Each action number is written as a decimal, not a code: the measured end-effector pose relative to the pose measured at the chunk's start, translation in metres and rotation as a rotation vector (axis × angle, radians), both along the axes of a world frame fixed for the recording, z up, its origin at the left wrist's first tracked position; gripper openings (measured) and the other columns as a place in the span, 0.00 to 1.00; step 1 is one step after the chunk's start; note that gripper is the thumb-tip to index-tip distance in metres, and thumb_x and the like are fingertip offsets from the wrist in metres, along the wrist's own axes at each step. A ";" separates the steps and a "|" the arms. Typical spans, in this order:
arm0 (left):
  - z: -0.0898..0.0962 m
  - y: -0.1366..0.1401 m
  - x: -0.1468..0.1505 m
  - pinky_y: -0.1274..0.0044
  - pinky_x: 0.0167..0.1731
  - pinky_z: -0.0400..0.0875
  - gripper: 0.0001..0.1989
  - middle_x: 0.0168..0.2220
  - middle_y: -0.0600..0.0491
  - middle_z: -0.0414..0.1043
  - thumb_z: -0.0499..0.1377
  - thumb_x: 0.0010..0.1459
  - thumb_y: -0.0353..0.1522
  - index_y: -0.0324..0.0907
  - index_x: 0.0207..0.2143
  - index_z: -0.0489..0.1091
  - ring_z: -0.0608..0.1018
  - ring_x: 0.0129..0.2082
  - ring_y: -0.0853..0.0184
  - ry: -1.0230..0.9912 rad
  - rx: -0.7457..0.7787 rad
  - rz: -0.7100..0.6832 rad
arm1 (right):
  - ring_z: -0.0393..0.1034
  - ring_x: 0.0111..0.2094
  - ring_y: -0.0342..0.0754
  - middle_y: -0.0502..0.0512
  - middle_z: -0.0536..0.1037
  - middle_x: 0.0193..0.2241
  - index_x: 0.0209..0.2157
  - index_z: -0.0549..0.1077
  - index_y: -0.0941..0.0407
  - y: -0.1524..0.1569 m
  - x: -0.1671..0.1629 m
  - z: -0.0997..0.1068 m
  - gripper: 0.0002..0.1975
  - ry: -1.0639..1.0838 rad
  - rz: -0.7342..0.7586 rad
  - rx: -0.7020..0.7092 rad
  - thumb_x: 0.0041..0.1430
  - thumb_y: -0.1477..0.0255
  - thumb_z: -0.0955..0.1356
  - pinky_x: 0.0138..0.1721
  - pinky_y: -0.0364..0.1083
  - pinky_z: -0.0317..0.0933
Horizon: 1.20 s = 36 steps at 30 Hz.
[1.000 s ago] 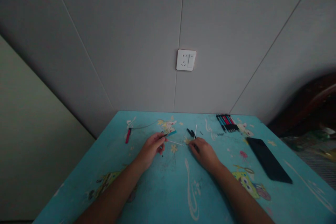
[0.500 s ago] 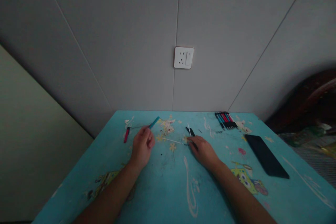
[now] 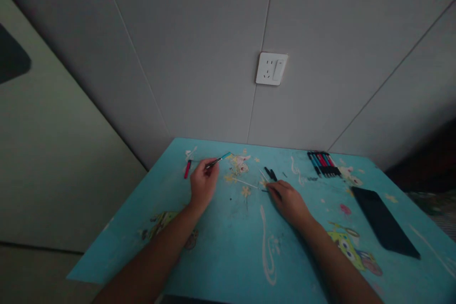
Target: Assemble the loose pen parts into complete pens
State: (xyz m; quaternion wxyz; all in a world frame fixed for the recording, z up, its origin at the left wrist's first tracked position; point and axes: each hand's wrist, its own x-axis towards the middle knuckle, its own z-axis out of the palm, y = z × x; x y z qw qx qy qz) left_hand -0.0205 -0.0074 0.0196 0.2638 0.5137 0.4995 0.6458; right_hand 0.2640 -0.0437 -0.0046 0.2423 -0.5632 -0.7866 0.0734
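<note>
My left hand (image 3: 204, 181) is closed round a pen barrel (image 3: 223, 156), light blue at its far end and dark near the fingers, tilted up to the right. On the tabletop to its left lies a short red pen part (image 3: 187, 169) with a dark end. My right hand (image 3: 287, 199) rests low at the table, fingertips pinched on a thin white pen refill (image 3: 263, 175) that points up and left. Another thin white refill (image 3: 245, 183) lies flat between the hands, its dark tip near my right fingers. Just beyond them are black pen parts (image 3: 270, 174).
At the back right, several pens (image 3: 324, 164) in blue, red and black lie in a row. A flat black rectangular object (image 3: 384, 221) is on the right of the blue patterned table (image 3: 228, 256). A white socket (image 3: 271, 69) sits on the wall behind.
The view has swung, so the table things sit further right. My left hand has turned the blue barrel flatter, showing more of its dark part. The refill in my right hand leans further left.
</note>
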 end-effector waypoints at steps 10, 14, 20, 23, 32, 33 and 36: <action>0.000 -0.015 0.005 0.76 0.37 0.63 0.10 0.30 0.50 0.74 0.64 0.51 0.35 0.45 0.38 0.77 0.70 0.28 0.65 0.280 -0.001 -0.260 | 0.70 0.38 0.49 0.56 0.73 0.37 0.44 0.77 0.52 -0.001 -0.001 0.002 0.14 -0.026 0.020 -0.018 0.65 0.67 0.61 0.44 0.47 0.64; 0.002 -0.009 0.001 0.77 0.33 0.61 0.07 0.26 0.52 0.71 0.63 0.53 0.36 0.44 0.33 0.76 0.69 0.26 0.65 0.269 0.001 -0.200 | 0.69 0.37 0.50 0.57 0.72 0.38 0.44 0.77 0.52 -0.001 -0.001 0.002 0.14 -0.025 0.017 0.018 0.65 0.66 0.62 0.44 0.49 0.64; -0.002 -0.010 0.004 0.78 0.33 0.62 0.07 0.29 0.52 0.71 0.59 0.57 0.33 0.44 0.38 0.75 0.69 0.26 0.68 0.354 0.077 -0.233 | 0.66 0.42 0.54 0.60 0.72 0.39 0.44 0.76 0.53 0.017 -0.014 0.000 0.13 -0.093 -0.040 0.146 0.65 0.66 0.62 0.46 0.52 0.60; -0.002 -0.012 0.007 0.77 0.35 0.63 0.09 0.32 0.50 0.72 0.59 0.57 0.32 0.45 0.41 0.75 0.70 0.28 0.67 0.332 0.079 -0.302 | 0.65 0.42 0.54 0.60 0.72 0.38 0.41 0.77 0.53 0.027 -0.025 -0.001 0.12 -0.138 -0.062 0.159 0.65 0.67 0.63 0.46 0.52 0.58; -0.003 -0.009 0.011 0.76 0.37 0.66 0.10 0.38 0.48 0.72 0.59 0.58 0.31 0.45 0.42 0.75 0.72 0.33 0.65 0.306 0.071 -0.337 | 0.64 0.43 0.54 0.58 0.75 0.38 0.38 0.76 0.54 0.024 -0.031 -0.003 0.09 -0.176 -0.088 0.176 0.64 0.70 0.64 0.45 0.50 0.54; -0.006 -0.008 0.011 0.76 0.36 0.66 0.10 0.38 0.48 0.72 0.59 0.58 0.32 0.44 0.42 0.75 0.72 0.32 0.65 0.304 0.062 -0.324 | 0.64 0.43 0.54 0.58 0.75 0.38 0.38 0.76 0.54 0.024 -0.031 -0.002 0.09 -0.186 -0.084 0.175 0.64 0.71 0.64 0.45 0.50 0.53; -0.014 -0.004 0.013 0.77 0.33 0.67 0.11 0.39 0.49 0.74 0.57 0.60 0.32 0.44 0.44 0.73 0.73 0.32 0.66 0.340 0.034 -0.313 | 0.64 0.43 0.54 0.57 0.76 0.37 0.38 0.76 0.54 0.023 -0.032 0.000 0.09 -0.219 -0.069 0.174 0.65 0.71 0.63 0.46 0.51 0.52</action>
